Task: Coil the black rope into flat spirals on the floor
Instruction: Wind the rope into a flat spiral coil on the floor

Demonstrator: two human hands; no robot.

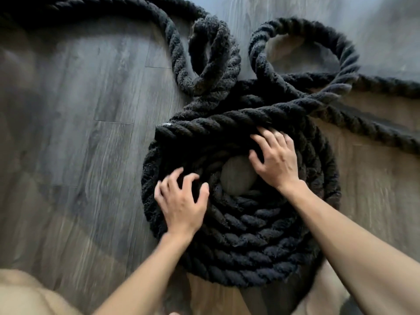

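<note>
Your left hand (181, 202) & right hand (276, 159) lay on the black rope (245, 235) spiral at frame center, fingers spread and curled, gripping nothing. Loose loops trailed to upper frame across the wood floor (79, 133).

1. The left hand (181, 204) is bare, with no glove, ring or watch showing.
2. The right hand (278, 161) is likewise bare, its fingers (261, 140) unadorned and its nails short.
3. Back from the fingers, both forearms run uncovered to the frame's lower edge; no sleeve or cuff shows.
4. Motion blur softens both hands' outlines.
</note>
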